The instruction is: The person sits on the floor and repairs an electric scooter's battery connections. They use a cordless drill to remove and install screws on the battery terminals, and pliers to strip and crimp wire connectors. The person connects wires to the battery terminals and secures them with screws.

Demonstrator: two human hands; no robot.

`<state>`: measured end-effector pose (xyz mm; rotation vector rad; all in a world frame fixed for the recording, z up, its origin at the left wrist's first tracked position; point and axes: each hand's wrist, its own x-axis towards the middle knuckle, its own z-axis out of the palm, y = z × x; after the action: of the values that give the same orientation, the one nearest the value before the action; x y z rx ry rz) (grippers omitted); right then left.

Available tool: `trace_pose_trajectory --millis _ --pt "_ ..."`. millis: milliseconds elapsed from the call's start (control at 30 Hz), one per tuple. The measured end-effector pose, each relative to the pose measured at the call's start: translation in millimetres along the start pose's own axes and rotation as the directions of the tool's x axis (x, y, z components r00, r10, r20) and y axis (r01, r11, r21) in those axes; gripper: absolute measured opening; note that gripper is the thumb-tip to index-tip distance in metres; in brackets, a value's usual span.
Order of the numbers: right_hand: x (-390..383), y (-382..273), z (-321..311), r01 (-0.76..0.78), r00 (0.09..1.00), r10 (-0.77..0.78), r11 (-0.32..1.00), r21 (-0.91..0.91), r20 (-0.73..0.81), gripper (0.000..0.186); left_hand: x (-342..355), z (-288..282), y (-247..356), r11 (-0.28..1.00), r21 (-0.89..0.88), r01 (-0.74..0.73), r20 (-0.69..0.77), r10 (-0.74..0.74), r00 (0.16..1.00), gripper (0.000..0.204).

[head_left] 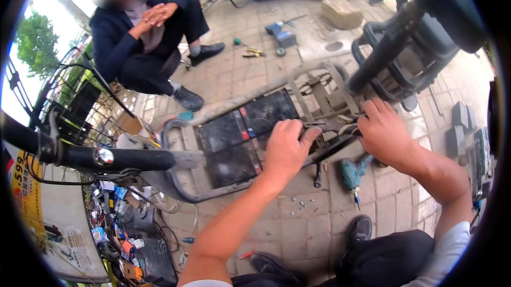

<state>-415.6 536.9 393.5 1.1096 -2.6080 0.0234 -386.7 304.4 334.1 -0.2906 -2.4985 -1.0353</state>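
My left hand (290,147) is closed, thumb against fingers, over the right end of the batteries. What it pinches is too small to make out. My right hand (384,130) is closed around the handles of what look like dark pliers (331,123), whose jaws reach toward the left thumb. Both hands are above the bare frame (213,112) of an electric scooter or bike. Several black batteries (229,132) lie side by side in that frame, with red and blue parts around their terminals.
A green cordless drill (349,176) lies on the paving near my feet, beside loose screws (302,202). Across the frame a person in dark clothes (114,47) squats with clasped hands. Beyond are yellow-handled pliers (254,53) and a blue drill (281,32). Cluttered parts (154,250) fill the lower left.
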Motion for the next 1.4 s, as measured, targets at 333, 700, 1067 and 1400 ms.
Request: trace_pose_trajectory --millis 333,700,1067,1400 --pt "-5.9 11.5 -1.1 -0.175 0.985 0.174 0.966 0.190 0.020 0.019 -2.7 -3.2 8.6 0.928 -0.334 0.164 -0.055 -0.193 0.980 0.025" --pt "-4.4 1.1 -5.4 -0.066 0.998 0.068 0.980 0.189 -0.004 0.014 -12.6 -18.2 -4.6 0.660 -0.662 0.356 0.101 -0.392 0.914 0.026" --pt "13.3 -7.6 -7.4 0.038 0.996 -0.043 0.997 -0.068 -0.081 0.006 -10.6 -28.8 -11.2 0.625 -0.699 0.348 0.213 -0.283 0.935 0.035" --pt "17.3 -7.8 -2.8 0.036 0.996 -0.040 0.998 -0.059 -0.080 0.007 -10.3 -26.2 -20.1 0.430 -0.796 0.426 0.206 -0.470 0.858 0.011"
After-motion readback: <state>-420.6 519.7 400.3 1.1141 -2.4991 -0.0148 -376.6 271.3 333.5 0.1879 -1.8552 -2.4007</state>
